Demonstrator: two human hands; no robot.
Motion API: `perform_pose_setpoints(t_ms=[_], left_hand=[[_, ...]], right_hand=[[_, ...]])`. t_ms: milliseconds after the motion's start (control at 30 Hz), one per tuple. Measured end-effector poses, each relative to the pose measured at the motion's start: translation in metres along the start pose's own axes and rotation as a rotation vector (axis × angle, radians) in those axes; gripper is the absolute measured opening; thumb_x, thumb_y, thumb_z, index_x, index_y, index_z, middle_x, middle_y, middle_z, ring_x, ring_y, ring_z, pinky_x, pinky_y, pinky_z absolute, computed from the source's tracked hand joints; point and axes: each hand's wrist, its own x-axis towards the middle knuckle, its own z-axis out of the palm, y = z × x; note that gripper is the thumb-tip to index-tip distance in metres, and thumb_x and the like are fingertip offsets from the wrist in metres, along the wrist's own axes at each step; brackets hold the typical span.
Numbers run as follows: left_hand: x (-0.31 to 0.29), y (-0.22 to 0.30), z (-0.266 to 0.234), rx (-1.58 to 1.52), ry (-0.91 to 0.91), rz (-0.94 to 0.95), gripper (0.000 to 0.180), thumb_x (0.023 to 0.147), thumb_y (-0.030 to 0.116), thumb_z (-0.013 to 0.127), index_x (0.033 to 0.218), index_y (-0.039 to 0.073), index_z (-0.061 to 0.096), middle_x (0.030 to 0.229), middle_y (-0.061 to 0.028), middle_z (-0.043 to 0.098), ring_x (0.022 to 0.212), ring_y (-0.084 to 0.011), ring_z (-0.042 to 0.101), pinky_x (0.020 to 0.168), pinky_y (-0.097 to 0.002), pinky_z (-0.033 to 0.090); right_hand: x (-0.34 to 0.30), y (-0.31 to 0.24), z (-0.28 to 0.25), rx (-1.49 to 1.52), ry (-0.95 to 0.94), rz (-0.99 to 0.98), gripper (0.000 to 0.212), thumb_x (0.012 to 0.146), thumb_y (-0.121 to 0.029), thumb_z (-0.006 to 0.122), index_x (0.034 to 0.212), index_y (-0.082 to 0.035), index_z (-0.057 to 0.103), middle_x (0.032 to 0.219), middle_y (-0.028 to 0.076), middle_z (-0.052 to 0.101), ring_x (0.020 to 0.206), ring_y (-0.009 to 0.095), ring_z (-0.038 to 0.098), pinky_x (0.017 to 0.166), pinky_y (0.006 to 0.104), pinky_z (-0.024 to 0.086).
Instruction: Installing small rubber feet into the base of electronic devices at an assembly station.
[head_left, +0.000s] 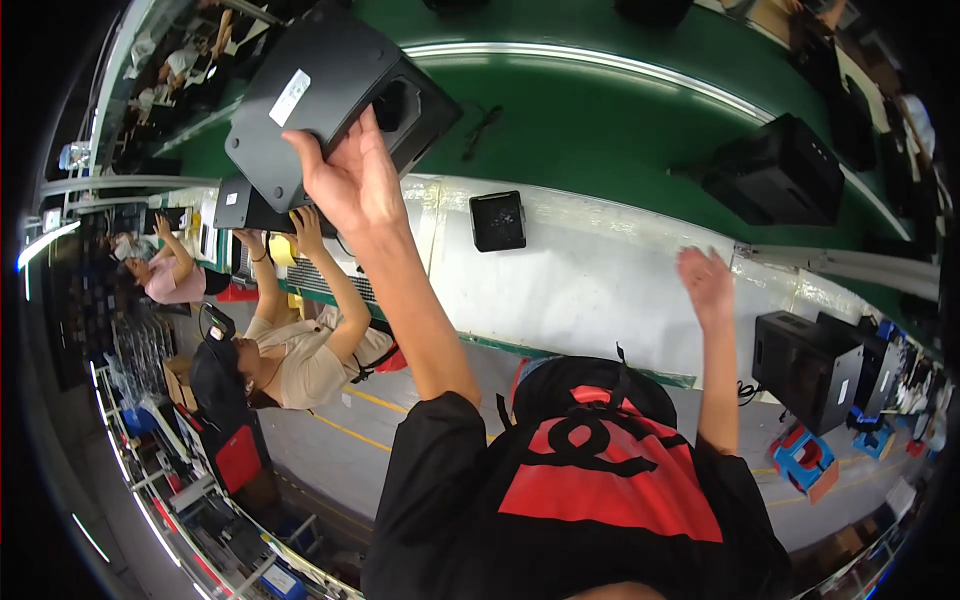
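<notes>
A large black box-shaped cabinet (330, 90), with a white label, round feet and a recessed opening in its side, stands tilted at the upper left. My left hand (355, 180) grips it, fingers at the opening and thumb against the labelled face. Over the white work surface (570, 290), at the right, my right hand (707, 285) is raised with nothing in it; its fingers look loosely apart, somewhat blurred. Between the hands, a small black square tray-like piece (497, 221) lies by the far edge of the white surface.
Beyond the white surface runs a green conveyor belt (580, 130) carrying another black cabinet (775, 175) and a dark cable (483, 130). More black cabinets (808, 370) are at the right. A co-worker (310, 360) at my left handles a similar cabinet (245, 205). A blue-and-red stool (803, 460) stands on the floor.
</notes>
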Motion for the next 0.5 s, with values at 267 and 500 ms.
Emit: perform_pose_setpoints(t_ms=[267, 500], left_hand=[[-0.110, -0.026, 0.117, 0.003, -0.177, -0.592, 0.033, 0.098, 0.027, 0.051, 0.122, 0.003, 0.053, 0.117, -0.0107, 0.061, 0.110, -0.0238, 0.057, 0.098, -0.0393, 0.046], [-0.228, -0.081, 0.140, 0.171, -0.021, -1.067, 0.030, 0.098, 0.025, 0.051, 0.119, 0.004, 0.055, 0.119, -0.0108, 0.062, 0.108, -0.0220, 0.059, 0.097, -0.0364, 0.045]], right_hand=[[-0.003, -0.020, 0.113, 0.426, -0.449, 0.474, 0.070, 0.092, -0.045, 0.053, 0.134, 0.008, 0.034, 0.139, 0.025, 0.039, 0.127, 0.037, 0.042, 0.109, 0.0550, 0.028], [-0.035, 0.048, -0.054, 0.675, -0.267, -0.024, 0.032, 0.094, -0.031, 0.049, 0.116, -0.010, 0.057, 0.117, 0.006, 0.062, 0.103, 0.022, 0.062, 0.075, 0.0300, 0.055]])
